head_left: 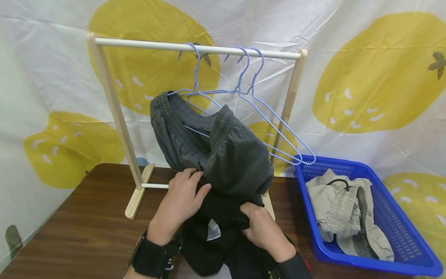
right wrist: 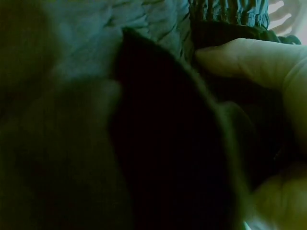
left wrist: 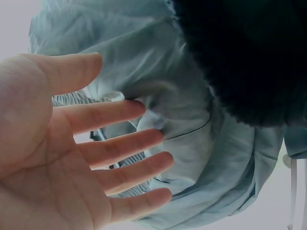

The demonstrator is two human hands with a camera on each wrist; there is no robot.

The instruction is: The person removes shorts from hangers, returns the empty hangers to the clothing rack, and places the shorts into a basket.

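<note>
Dark grey shorts (head_left: pixel 240 151) with an elastic waistband hang tilted from a blue hanger (head_left: pixel 197 77) on the rack. My left hand (head_left: pixel 181 199) is at their lower front, fingers extended; its palm (left wrist: pixel 53 163) and spread fingers show in the left wrist view, holding nothing. My right hand (head_left: pixel 265 226) pinches the edge of a black garment (head_left: pixel 226 217) with a pale label, below the grey shorts. How much of the black garment lies on the table is hidden. The right wrist view is dark, with the right thumb (right wrist: pixel 254 62) against black cloth.
The wood-and-white clothes rack (head_left: pixel 153 44) stands on a brown table (head_left: pixel 87 217). Two more blue hangers (head_left: pixel 275 116) hang at its right. A blue basket (head_left: pixel 400 224) at the right holds beige clothing (head_left: pixel 334 217). Behind is a patterned cloth (head_left: pixel 376 77).
</note>
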